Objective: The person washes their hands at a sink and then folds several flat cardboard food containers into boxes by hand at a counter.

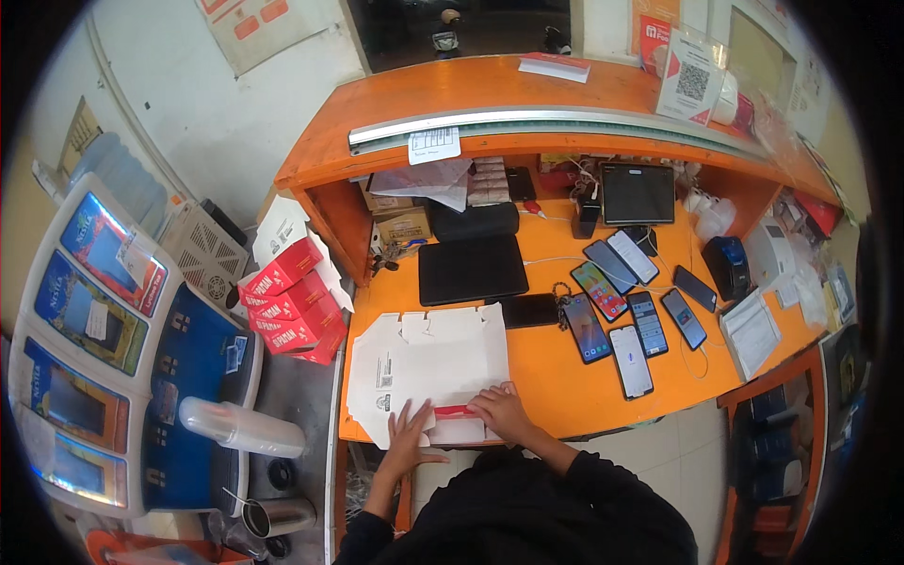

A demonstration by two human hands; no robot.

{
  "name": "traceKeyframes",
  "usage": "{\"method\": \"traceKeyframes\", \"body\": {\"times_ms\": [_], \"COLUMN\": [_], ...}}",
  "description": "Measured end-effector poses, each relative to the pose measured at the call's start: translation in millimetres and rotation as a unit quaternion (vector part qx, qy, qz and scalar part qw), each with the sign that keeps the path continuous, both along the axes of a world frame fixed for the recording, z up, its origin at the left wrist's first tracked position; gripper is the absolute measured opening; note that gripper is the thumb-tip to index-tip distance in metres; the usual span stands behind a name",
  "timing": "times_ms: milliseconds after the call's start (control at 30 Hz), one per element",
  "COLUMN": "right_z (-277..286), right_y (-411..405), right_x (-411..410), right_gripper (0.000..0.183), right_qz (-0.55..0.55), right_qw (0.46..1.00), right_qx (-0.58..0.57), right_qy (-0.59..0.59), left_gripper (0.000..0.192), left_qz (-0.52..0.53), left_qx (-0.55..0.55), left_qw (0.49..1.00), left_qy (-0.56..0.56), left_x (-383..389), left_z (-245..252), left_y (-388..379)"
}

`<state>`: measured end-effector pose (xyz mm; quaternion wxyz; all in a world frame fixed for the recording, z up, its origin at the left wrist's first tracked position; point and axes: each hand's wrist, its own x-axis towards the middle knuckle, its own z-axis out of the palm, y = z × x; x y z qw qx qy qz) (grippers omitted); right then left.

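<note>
A flat cardboard box blank [441, 353] lies white side up on the orange counter desk [544, 395], its near edge by my body. Along that edge a flap is folded up, and some of its red outer face [452, 411] shows. My right hand [503, 413] has its fingers bent around the right end of this flap, gripping it. With fingers spread, my left hand [407, 438] rests on the blank's near left corner, its thumb pointing right. Small printing and a code mark the blank's left side.
Several phones [631, 360] lie to the right, some on charging cables. A black laptop [473, 270] and a tablet [638, 193] sit further back. Folded red boxes [293, 304] are stacked left, near a drink dispenser [162, 367], plastic cups [240, 426] and a metal cup [279, 517].
</note>
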<state>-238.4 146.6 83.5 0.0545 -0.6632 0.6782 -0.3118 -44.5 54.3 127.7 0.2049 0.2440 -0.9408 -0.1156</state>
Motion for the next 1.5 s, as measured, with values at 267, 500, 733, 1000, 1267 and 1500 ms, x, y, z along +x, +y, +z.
{"method": "traceKeyframes", "body": {"times_ms": [267, 500, 733, 1000, 1267, 1500], "right_z": [-13.6, 4.2, 105.4, 139.8, 126.9, 60.6], "right_y": [0.1, -12.6, -8.6, 21.1, 37.3, 28.8], "right_x": [7.2, 15.5, 14.5, -46.4, -48.0, -48.5], "right_gripper": [0.014, 0.013, 0.010, 0.075, 0.030, 0.034], "right_qz": [-0.047, -0.010, 0.034, -0.110, 0.021, 0.100], "right_qw": [0.999, 1.000, 0.996, 0.894, 0.977, 0.920], "right_qx": [-0.023, 0.007, -0.082, -0.301, -0.212, -0.204], "right_qy": [0.010, -0.020, -0.024, -0.314, 0.012, 0.318], "left_gripper": [0.011, 0.008, 0.084, 0.078, 0.104, 0.047], "left_qz": [0.026, -0.048, -0.051, 0.018, 0.033, -0.271], "left_qx": [0.240, -0.013, -0.025, 0.347, 0.198, 0.064], "left_qw": [0.963, 0.998, 0.998, 0.858, 0.917, 0.958], "left_qy": [0.118, -0.044, -0.021, 0.378, 0.344, -0.060], "left_x": [17.4, -27.7, -37.5, -8.0, -19.1, -28.9], "left_z": [-26.7, 1.5, 74.5, 102.7, 104.4, 49.5], "left_y": [-31.2, -8.8, 11.8, 4.2, -18.3, -16.7]}}
